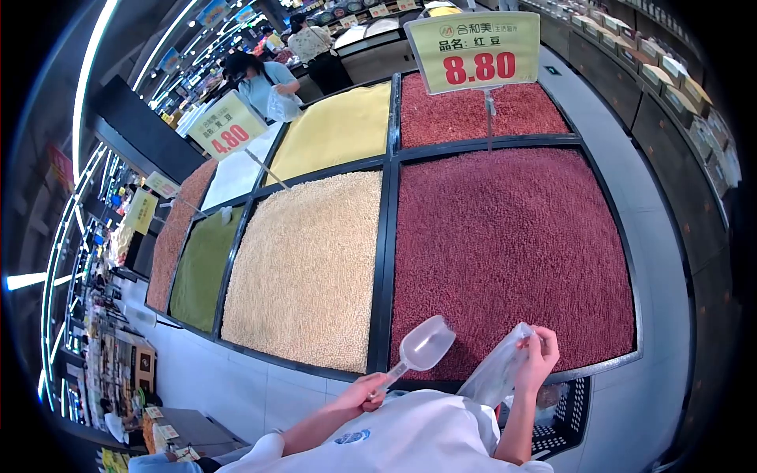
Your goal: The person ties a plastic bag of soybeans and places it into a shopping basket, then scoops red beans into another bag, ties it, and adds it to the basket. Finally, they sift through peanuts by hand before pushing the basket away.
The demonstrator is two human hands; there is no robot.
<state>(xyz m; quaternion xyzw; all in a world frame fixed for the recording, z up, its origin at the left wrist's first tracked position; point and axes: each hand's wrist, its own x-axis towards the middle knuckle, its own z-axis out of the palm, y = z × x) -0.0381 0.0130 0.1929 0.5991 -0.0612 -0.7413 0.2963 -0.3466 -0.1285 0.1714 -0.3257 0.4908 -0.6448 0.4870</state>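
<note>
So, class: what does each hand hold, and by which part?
The left hand grips a clear scoop by its handle; the right hand pinches a clear plastic bag at its top edge.

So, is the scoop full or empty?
Empty: the clear scoop in the left hand shows no beans inside, held over the red beans.
</note>
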